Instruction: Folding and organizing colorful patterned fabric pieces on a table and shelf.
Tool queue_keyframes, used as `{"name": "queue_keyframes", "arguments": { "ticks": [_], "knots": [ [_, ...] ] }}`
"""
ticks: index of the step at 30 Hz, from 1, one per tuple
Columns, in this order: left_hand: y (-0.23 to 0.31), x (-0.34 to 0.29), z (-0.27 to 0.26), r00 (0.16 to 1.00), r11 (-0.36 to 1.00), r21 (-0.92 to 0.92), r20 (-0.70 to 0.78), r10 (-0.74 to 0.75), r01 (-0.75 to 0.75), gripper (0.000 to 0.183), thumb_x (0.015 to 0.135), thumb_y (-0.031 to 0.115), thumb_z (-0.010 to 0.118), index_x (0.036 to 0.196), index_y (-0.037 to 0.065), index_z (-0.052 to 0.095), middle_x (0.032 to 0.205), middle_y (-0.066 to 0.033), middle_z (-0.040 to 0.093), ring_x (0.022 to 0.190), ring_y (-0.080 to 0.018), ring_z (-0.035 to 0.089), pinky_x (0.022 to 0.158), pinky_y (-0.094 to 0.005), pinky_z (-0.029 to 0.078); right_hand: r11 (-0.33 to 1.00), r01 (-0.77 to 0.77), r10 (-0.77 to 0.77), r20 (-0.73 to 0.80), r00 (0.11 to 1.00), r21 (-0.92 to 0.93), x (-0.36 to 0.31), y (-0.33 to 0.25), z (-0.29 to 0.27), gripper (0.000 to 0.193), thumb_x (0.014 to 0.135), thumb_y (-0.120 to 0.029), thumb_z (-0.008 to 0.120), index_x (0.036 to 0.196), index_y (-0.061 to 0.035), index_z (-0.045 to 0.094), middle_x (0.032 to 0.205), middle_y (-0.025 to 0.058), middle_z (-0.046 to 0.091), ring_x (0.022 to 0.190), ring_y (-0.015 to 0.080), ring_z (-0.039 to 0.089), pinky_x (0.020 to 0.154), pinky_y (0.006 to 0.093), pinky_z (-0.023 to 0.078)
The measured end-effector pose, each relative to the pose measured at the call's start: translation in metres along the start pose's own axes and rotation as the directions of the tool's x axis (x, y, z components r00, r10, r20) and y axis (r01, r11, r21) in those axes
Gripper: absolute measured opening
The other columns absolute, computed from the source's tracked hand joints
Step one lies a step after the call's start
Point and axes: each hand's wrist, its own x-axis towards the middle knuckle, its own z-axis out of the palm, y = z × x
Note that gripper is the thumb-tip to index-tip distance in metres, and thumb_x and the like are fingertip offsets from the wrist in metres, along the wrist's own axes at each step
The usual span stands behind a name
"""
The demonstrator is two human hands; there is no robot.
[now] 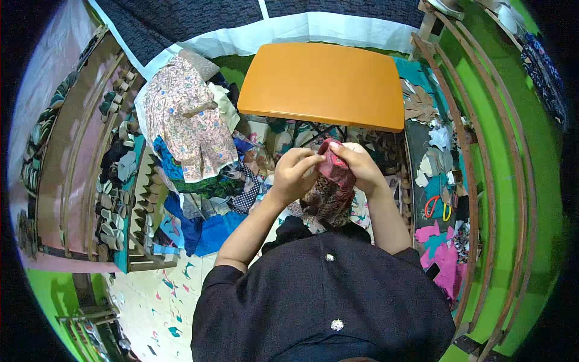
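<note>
We hold a red patterned piece of cloth (339, 173) between our two bare hands, in front of our black-clothed body. Our right hand (365, 169) pinches its upper end, the thumb laid over the front and the fingers behind. Our left hand (294, 174) is curled, its fingertips close together at the cloth's near edge; we cannot tell whether they grip it or only touch it. Just below and between both hands hangs a brown and black patterned cloth (325, 198), and we cannot tell whether it is joined to the red piece.

Beyond both hands stands a table with a smooth orange top (322, 84). To the left of our left hand we see a pale floral cloth (187, 120) draped over a heap, with a dark polka-dot cloth (246, 190) nearer the hand and a bright blue cloth (220, 233) lower down. Well to the right of our right hand lie scissors with orange and yellow handles (426, 208), and below them flat bright-pink pieces (443, 260).
</note>
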Motion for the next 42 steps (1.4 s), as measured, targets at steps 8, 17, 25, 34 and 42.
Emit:
{"name": "queue_keyframes", "arguments": {
  "ticks": [8, 17, 25, 34, 42],
  "knots": [
    [0.0, 0.019, -0.008, 0.832, 0.825, -0.141, 0.205, -0.516, 0.547, 0.016, 0.079, 0.014, 0.051, 0.081, -0.001, 0.054, 0.07, -0.0172, 0.055, 0.065, -0.031, 0.056, 0.06, -0.0363, 0.044, 0.506, 0.455, -0.633, 0.043, 0.773, -0.733, 0.003, 0.016, 0.002, 0.051, 0.062, -0.021, 0.069, 0.105, -0.0024, 0.047, 0.095, 0.0115, 0.051, 0.082, 0.0254, 0.053, 0.083, 0.0332, 0.039],
    [-0.007, 0.027, -0.048, 0.848, 0.934, 0.191, 0.396, -0.354, 0.301, 0.021, 0.064, 0.015, 0.062, 0.081, 0.003, 0.056, 0.074, -0.0139, 0.055, 0.071, -0.0308, 0.056, 0.061, -0.0375, 0.045, 0.521, 0.316, -0.559, -0.038, 0.828, -0.793, 0.004, 0.033, 0.022, 0.015, 0.074, -0.01, 0.049, 0.077, -0.0014, 0.061, 0.071, 0.0148, 0.059, 0.068, 0.0218, 0.058, 0.068, 0.0309, 0.043],
    [-0.061, -0.024, -0.079, 0.871, 0.749, 0.508, -0.008, -0.491, 0.426, 0.015, 0.059, 0.009, 0.058, 0.073, 0.007, 0.059, 0.077, -0.0096, 0.054, 0.068, -0.0302, 0.056, 0.059, -0.0387, 0.045, 0.866, 0.345, -0.398, -0.082, 0.914, -0.361, -0.002, 0.012, 0.008, 0.017, 0.077, -0.005, 0.039, 0.072, 0.001, 0.054, 0.068, -0.0018, 0.052, 0.064, 0.0053, 0.045, 0.058, 0.0201, 0.036],
    [-0.127, -0.083, -0.129, 0.705, 0.701, 0.128, 0.016, -0.709, 0.702, 0.027, 0.065, -0.004, 0.052, 0.087, 0.003, 0.064, 0.084, -0.0109, 0.064, 0.075, -0.0207, 0.063, 0.068, -0.0285, 0.049, 0.849, 0.42, -0.507, -0.269, 0.819, -0.322, -0.016, -0.015, -0.036, 0.019, 0.077, -0.005, 0.039, 0.073, -0.0005, 0.057, 0.066, 0.001, 0.056, 0.06, 0.0067, 0.05, 0.058, 0.02, 0.04],
    [-0.12, -0.075, -0.16, 0.781, 0.689, 0.447, -0.036, -0.624, 0.571, 0.028, 0.063, 0.0, 0.051, 0.088, 0.002, 0.063, 0.083, -0.016, 0.062, 0.077, -0.028, 0.06, 0.073, -0.0334, 0.047, 0.82, 0.471, -0.572, -0.444, 0.689, -0.325, -0.025, -0.016, -0.084, 0.018, 0.081, -0.005, 0.042, 0.072, -0.0001, 0.057, 0.069, 0.0013, 0.057, 0.061, 0.0079, 0.051, 0.058, 0.0198, 0.039]
  ]
}}
